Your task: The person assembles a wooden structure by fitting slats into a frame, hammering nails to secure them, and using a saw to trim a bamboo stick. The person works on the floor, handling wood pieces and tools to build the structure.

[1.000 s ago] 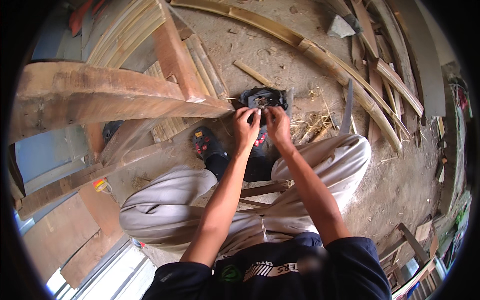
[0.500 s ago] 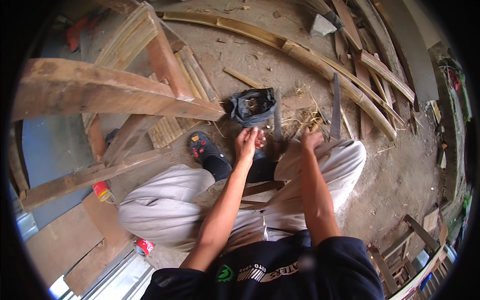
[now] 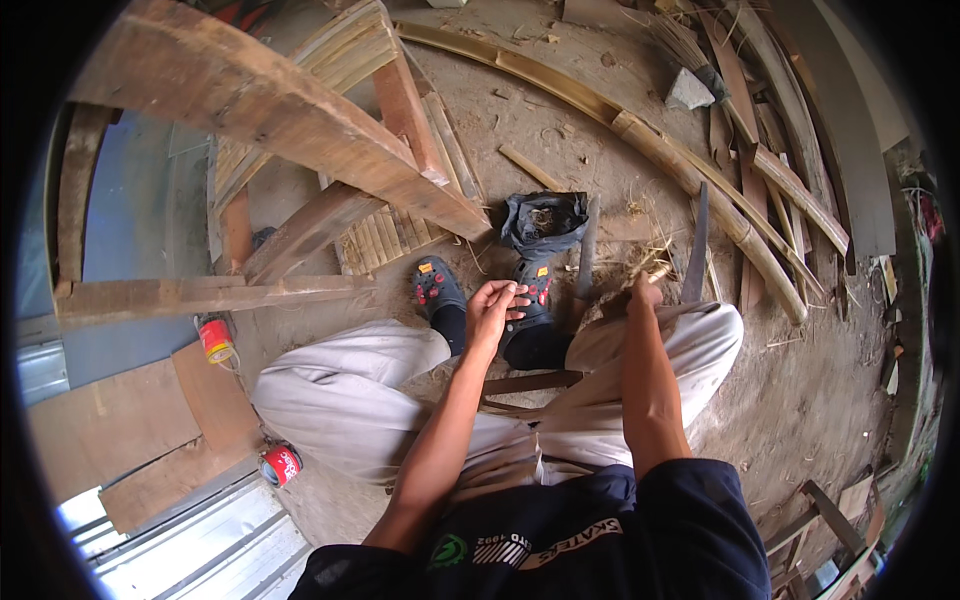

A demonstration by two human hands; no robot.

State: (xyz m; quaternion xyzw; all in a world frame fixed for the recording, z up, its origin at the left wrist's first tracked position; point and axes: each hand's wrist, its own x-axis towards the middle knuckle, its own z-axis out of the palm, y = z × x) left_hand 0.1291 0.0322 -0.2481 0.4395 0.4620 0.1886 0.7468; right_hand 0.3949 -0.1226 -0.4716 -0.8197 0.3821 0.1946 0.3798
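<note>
My left hand (image 3: 492, 312) is in front of my shod foot (image 3: 533, 285), its fingers half curled and apart, with nothing visible in them. By my right knee, my right hand (image 3: 645, 291) is closed around a short pale wooden piece (image 3: 658, 272); most of it is hidden by the fingers. A long grey tapering blade (image 3: 697, 245), like a handsaw's, points away from the knee just right of that hand. Beyond my feet sits a crumpled black plastic bag (image 3: 522, 232), open at the top with brown bits inside. A flat dark blade-like tool (image 3: 587, 250) lies beside the bag.
A large wooden frame (image 3: 300, 120) crosses the left side near my legs. Split bamboo poles (image 3: 660, 150) and planks lie at the far right. Straw-like shavings (image 3: 645, 255) litter the dirt beyond my right hand. Two red cans (image 3: 280, 465) stand at the left.
The view has shifted, so the surroundings appear farther right. My left hand has drawn back from the black bag, showing more of the right shoe. My right hand still grips the wooden piece.
</note>
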